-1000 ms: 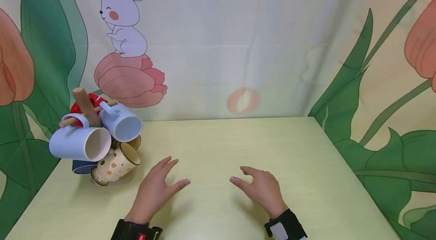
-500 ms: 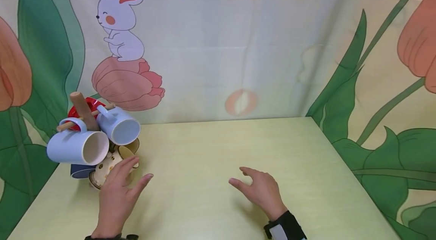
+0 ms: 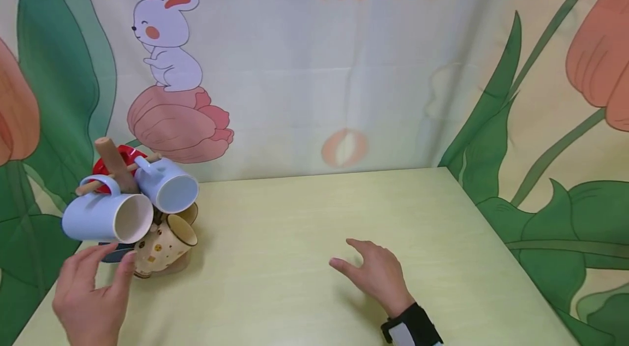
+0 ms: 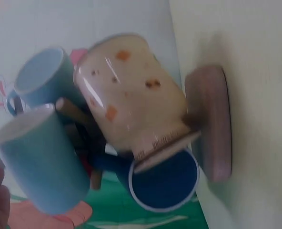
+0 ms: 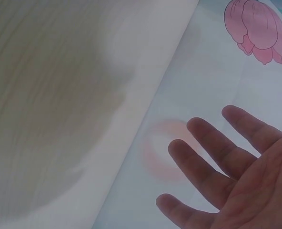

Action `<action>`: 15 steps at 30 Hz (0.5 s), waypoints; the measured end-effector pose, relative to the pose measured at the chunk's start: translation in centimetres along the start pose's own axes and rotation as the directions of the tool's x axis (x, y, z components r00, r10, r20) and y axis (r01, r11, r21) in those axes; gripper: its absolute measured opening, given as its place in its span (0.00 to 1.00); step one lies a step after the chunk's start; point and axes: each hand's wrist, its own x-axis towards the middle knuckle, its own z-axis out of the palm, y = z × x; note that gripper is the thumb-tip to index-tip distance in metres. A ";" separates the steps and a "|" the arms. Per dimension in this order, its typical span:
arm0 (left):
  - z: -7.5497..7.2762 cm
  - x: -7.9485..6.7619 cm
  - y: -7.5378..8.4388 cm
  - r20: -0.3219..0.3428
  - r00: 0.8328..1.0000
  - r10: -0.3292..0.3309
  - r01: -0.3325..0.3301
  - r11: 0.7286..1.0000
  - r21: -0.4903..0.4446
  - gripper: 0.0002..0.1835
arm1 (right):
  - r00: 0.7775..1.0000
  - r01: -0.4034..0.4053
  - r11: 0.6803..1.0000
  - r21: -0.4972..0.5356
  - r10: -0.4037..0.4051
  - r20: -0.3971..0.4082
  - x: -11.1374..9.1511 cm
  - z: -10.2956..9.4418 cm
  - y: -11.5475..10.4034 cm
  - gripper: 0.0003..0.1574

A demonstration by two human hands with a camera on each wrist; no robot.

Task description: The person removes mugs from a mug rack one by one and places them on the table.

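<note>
A wooden mug tree point(image 3: 115, 163) carries several mugs at the table's left. Its front light blue mug point(image 3: 105, 218) hangs sideways by the handle, mouth to the right. My left hand point(image 3: 93, 294) is just below and in front of that mug, thumb and fingers spread with nothing between them; whether a fingertip touches it I cannot tell. Beside it hang another light blue mug point(image 3: 172, 188), a cream mug point(image 3: 164, 245) with small patterns and a dark blue mug point(image 4: 165, 183). A red piece point(image 3: 125, 157) shows behind the post. My right hand point(image 3: 375, 275) hovers over the table, fingers loosely bent, holding nothing.
The mug tree's wooden base point(image 4: 210, 124) stands on the pale wood-grain table point(image 3: 275, 258). Behind rises a cloth backdrop point(image 3: 295, 73) printed with a rabbit, tulips and leaves. Another tan mug point(image 3: 190, 213) is partly hidden behind the cream one.
My left hand has moved left from the middle-left of the table, passing in front of the cream mug, to below the front light blue mug. The right hand has stayed in place.
</note>
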 end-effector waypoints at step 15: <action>-1.6 2.7 -2.6 0.126 0.981 -0.151 0.125 0.973 0.192 0.42 | 1.000 0.018 0.991 -0.133 -0.015 0.022 0.0 -0.5 -0.1 0.47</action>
